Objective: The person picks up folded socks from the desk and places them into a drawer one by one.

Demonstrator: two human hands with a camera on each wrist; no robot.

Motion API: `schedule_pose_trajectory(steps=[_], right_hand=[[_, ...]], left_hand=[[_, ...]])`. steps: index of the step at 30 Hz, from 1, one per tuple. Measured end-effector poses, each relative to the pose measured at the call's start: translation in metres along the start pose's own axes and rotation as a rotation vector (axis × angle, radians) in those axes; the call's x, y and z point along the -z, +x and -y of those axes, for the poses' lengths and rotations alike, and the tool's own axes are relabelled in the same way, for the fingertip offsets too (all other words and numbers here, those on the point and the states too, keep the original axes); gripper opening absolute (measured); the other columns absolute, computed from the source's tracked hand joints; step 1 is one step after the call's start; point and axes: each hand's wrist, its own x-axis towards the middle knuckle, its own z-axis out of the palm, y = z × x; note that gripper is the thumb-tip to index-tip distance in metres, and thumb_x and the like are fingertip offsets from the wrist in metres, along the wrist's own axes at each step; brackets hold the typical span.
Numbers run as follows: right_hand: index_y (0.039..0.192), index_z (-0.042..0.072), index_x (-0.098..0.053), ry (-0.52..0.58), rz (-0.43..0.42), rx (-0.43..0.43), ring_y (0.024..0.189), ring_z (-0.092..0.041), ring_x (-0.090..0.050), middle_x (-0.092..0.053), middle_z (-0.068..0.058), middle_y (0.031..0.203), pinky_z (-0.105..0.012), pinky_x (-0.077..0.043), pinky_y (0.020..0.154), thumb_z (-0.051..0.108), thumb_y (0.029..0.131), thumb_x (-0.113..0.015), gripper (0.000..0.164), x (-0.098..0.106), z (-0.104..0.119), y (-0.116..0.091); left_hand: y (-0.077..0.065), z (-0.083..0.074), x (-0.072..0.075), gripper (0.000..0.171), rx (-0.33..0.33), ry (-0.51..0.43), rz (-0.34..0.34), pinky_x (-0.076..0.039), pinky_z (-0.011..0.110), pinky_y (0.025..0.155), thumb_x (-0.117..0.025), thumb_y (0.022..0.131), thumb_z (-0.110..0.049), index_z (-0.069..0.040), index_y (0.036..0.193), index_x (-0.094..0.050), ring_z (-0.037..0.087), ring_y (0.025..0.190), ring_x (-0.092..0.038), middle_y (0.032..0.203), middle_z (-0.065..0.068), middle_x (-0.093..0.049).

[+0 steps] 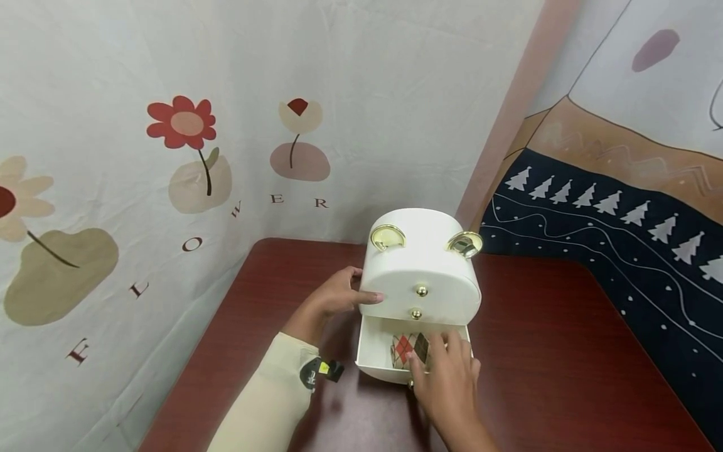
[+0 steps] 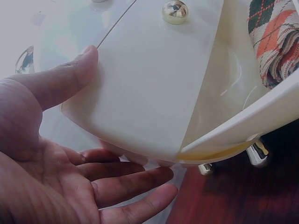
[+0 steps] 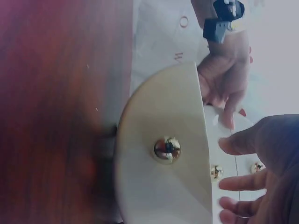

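Note:
A white drawer box [image 1: 420, 251] with gold ear shapes and round knobs stands on the table, its bottom drawer [image 1: 373, 345] pulled out. In that drawer lies a rolled argyle knit [image 1: 402, 349], red, dark and beige, seemingly a sock. My left hand [image 1: 339, 292] rests on the box's left side, thumb on the front, fingers fairly straight along the side [image 2: 126, 182]. Over the drawer is my right hand [image 1: 449, 370], its thumb and loosely bent fingers about the roll. In the right wrist view nothing shows between its fingers [image 3: 247, 182]; the drawer front hides the roll.
The dark red table [image 1: 542, 351] carries the box near its back edge. Behind hangs a white cloth [image 1: 367, 94] with flower prints, and on the right a dark cloth [image 1: 610, 245] with tree prints. A gold drawer knob [image 3: 167, 150] sticks out in front.

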Motion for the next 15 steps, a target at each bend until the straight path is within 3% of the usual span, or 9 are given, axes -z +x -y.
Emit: schedule_pose_trajectory(steps=[4, 9, 15], right_hand=[[0.107, 0.005, -0.076, 0.024, -0.083, 0.039, 0.09, -0.03, -0.064, -0.067, -0.009, 0.098, -0.046, -0.048, 0.071, 0.019, 0.079, -0.095, 0.037, 0.003, 0.001, -0.008], [0.096, 0.011, -0.075, 0.052, -0.053, 0.02, 0.062, -0.014, -0.055, -0.063, 0.003, 0.079, -0.034, -0.043, 0.052, 0.023, 0.078, -0.098, 0.032, 0.007, 0.0, -0.017], [0.092, 0.014, -0.076, 0.054, -0.036, -0.002, 0.055, -0.003, -0.041, -0.05, 0.013, 0.068, -0.029, -0.036, 0.05, 0.029, 0.077, -0.099, 0.032, 0.004, -0.002, -0.024]], left_hand=[[0.0, 0.0, 0.0, 0.079, 0.006, 0.0, -0.005, -0.057, 0.064, 0.106, -0.089, 0.09, -0.018, 0.01, 0.151, -0.049, 0.04, 0.125, -0.068, 0.14, 0.03, -0.066], [0.001, 0.0, 0.0, 0.078, 0.009, 0.015, -0.007, -0.058, 0.063, 0.104, -0.089, 0.091, -0.019, 0.01, 0.151, -0.049, 0.04, 0.124, -0.069, 0.14, 0.03, -0.066], [0.002, 0.0, 0.0, 0.078, 0.017, 0.011, -0.011, -0.06, 0.059, 0.101, -0.089, 0.091, -0.019, 0.01, 0.151, -0.049, 0.039, 0.123, -0.069, 0.139, 0.03, -0.066]])
